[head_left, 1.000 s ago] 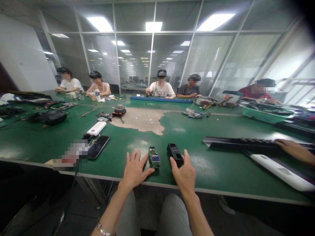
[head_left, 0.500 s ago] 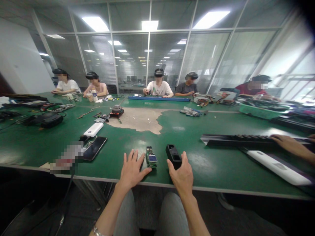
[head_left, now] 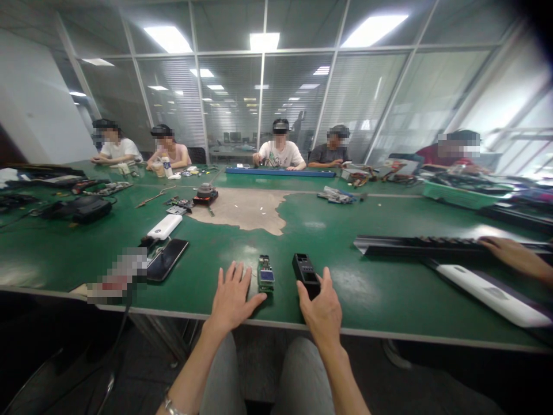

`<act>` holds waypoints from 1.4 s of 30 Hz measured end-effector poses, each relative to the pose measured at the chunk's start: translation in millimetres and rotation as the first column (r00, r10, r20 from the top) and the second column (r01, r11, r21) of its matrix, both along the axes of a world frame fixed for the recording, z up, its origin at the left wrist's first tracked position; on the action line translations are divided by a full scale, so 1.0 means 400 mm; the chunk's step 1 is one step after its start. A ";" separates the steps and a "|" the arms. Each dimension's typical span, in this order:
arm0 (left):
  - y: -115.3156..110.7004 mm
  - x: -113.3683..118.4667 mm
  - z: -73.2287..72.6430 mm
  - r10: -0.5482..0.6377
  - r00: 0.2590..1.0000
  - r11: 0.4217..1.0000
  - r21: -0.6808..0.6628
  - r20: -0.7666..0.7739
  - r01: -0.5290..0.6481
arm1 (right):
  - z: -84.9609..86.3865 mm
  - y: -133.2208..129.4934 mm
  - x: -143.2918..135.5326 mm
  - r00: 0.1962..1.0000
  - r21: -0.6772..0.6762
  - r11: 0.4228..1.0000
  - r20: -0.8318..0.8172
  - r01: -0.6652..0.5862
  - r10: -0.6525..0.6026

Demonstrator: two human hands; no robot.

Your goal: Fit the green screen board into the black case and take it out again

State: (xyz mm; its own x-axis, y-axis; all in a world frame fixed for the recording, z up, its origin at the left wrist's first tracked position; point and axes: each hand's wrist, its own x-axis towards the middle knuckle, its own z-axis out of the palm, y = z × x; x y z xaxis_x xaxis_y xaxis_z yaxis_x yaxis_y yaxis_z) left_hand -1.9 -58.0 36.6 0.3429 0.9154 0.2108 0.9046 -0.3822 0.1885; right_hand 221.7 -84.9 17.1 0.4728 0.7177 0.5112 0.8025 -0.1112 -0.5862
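Observation:
A small green circuit board (head_left: 266, 281) with a little display lies near the table's front edge. My left hand (head_left: 232, 297) rests flat just left of it, fingers spread, the thumb tip close to the board's near end. To the right of the board lies a black plastic case (head_left: 305, 271) with rectangular cut-outs. My right hand (head_left: 323, 308) is at the near end of this case, thumb by its left side and fingers past its right side. Those fingers are apart, and the hand covers the case's near end.
A dark phone (head_left: 167, 260) and a white power bank (head_left: 165, 227) lie to the left on the green table (head_left: 224, 242). Rightward are a black metal channel (head_left: 389, 246), a co-worker's hand (head_left: 505, 251) and a long white device (head_left: 490, 294). Several people sit across the table.
The circuit board has turned slightly and lies straighter. My right hand has shifted a little to the right, while my left hand has hardly moved. The co-worker's hand at right has moved slightly.

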 end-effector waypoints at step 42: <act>-0.004 -0.016 0.002 -0.034 0.998 0.999 0.002 0.053 0.034 | 0.105 0.000 -0.260 0.991 -0.130 0.987 0.086 -0.090 0.102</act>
